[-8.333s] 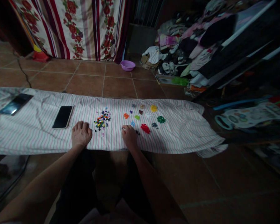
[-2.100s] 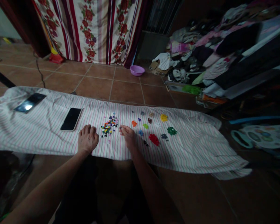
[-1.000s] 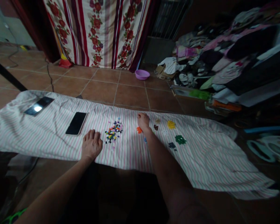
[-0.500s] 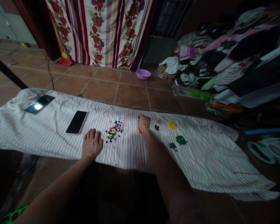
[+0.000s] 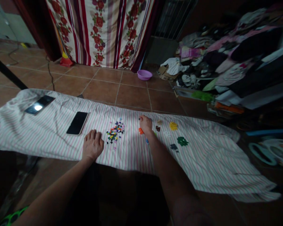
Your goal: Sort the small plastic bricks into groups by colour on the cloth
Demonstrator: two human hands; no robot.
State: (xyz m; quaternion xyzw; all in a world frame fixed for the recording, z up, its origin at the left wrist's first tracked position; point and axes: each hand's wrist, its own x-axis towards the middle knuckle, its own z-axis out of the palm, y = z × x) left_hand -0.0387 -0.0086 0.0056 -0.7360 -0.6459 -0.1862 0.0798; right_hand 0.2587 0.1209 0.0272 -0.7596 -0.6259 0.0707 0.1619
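My left hand (image 5: 93,145) lies palm down on the striped cloth (image 5: 129,157), fingers open and slightly bent, holding nothing. Just right of it is a loose pile of mixed-colour small pieces (image 5: 115,131), too small to tell their kind. My right hand (image 5: 146,124) is closed low over the cloth, fingertips together. A tiny dark piece shows by its fingertips; whether it is gripped I cannot tell. Orange pieces (image 5: 141,131) lie just below this hand, blue ones (image 5: 147,141) beside the wrist. The forearm partly hides light green pieces (image 5: 155,133).
Farther right are single-colour groups: brown (image 5: 158,128), tan (image 5: 159,122), yellow (image 5: 173,126), white (image 5: 167,134), dark green (image 5: 182,141) and dark grey (image 5: 174,147). Left are a phone (image 5: 77,123) and another flat dark device (image 5: 39,104). A purple basin (image 5: 144,75) stands on the tiled floor.
My right hand and forearm have shifted slightly, showing more of the orange pieces and the blue ones near the wrist. My left hand stays in place.
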